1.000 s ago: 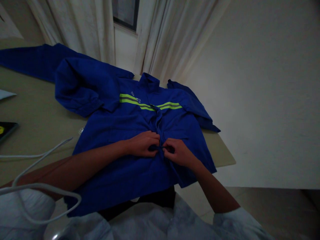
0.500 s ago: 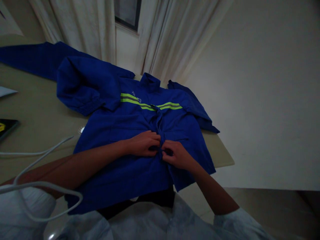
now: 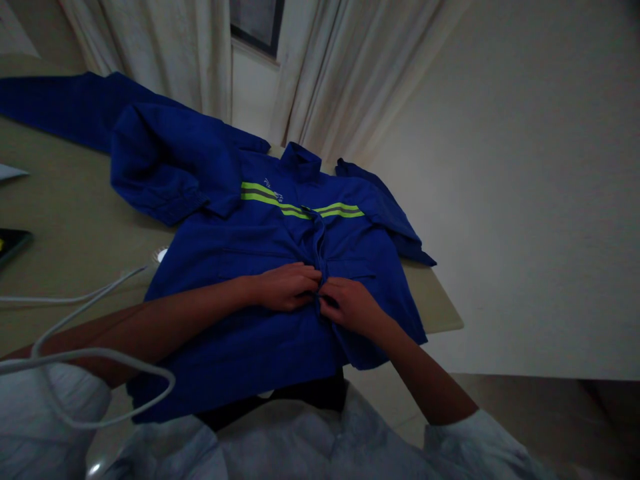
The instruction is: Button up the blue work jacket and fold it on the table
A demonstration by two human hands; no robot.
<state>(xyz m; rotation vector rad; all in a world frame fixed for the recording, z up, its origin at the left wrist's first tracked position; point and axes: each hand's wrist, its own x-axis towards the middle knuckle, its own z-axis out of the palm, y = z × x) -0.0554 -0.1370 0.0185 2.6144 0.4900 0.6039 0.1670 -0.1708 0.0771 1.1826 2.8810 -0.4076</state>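
Observation:
A blue work jacket [image 3: 265,247] lies front up across the table, its collar pointing away from me. Yellow-green reflective stripes cross the chest, with small white lettering above the left one. My left hand [image 3: 287,287] pinches the front placket from the left, fingers curled. From the right, my right hand [image 3: 353,303] grips the opposite front edge between thumb and forefinger. The fingertips of both hands meet at the jacket's middle; whatever small part lies between them is hidden. Above the hands, the placket flap stands up in a loose fold.
More blue fabric [image 3: 65,107] stretches along the back left of the table [image 3: 75,200]. A white cable [image 3: 100,353] loops over my left forearm. At the left edge lies a dark flat object [image 3: 15,245]. Curtains [image 3: 340,73] and a wall [image 3: 525,220] stand behind and right.
My right hand has shifted slightly left, closing the gap to my left hand at the placket. The jacket's lower right front edge has moved up a little. The view has shifted slightly.

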